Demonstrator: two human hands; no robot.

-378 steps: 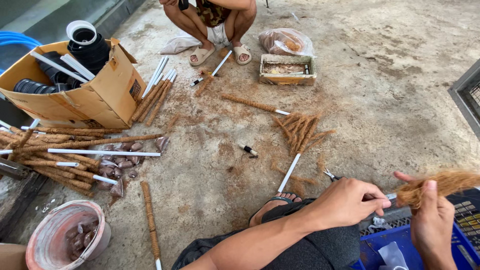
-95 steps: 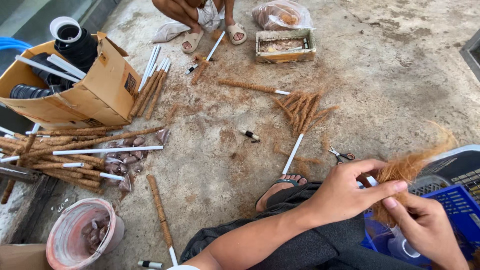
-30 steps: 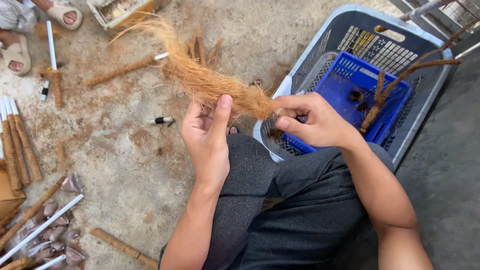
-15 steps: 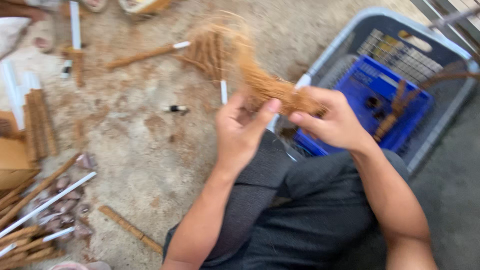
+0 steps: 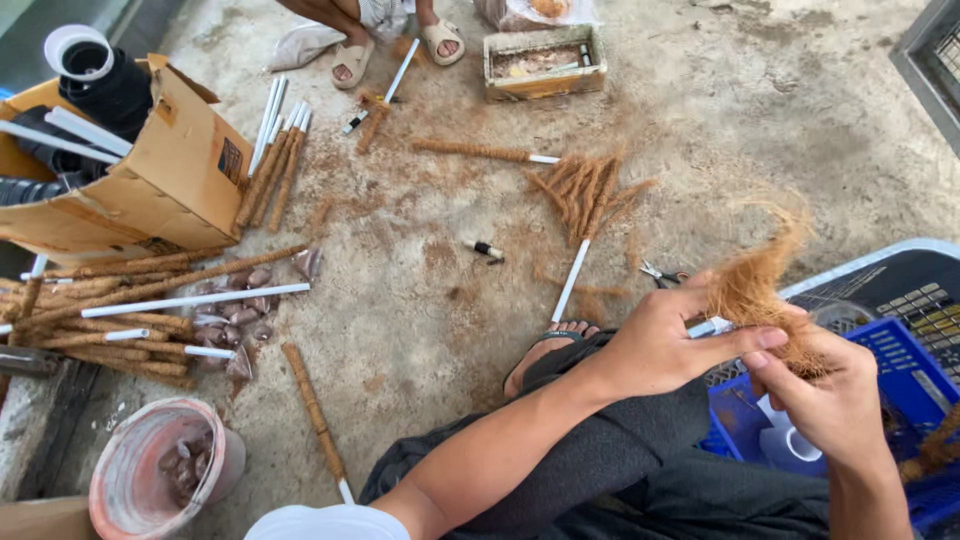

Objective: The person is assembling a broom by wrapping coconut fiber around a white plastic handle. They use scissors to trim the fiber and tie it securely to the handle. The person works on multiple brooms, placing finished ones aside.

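My left hand (image 5: 668,345) and my right hand (image 5: 835,400) meet over my lap, and both pinch a tuft of brown coconut fibre (image 5: 762,288) that fans upward. A white pipe end (image 5: 706,327) shows between the left hand's fingers, under the fibre. My sandalled foot (image 5: 545,352) rests on the concrete just left of the hands. Below the right hand stands a blue crate (image 5: 905,375) inside a grey basket (image 5: 905,270).
Fibre-wrapped sticks and white pipes (image 5: 150,300) lie at left beside a cardboard box (image 5: 130,170). More wrapped sticks (image 5: 585,190) lie ahead. A pink bucket (image 5: 160,470) stands at the lower left. Another person's sandalled feet (image 5: 395,50) and a small tray (image 5: 545,62) are at the top.
The camera has swung back to the left, bringing the box and stick piles into view. My hands stay together on the fibre tuft, now at the right of the view.
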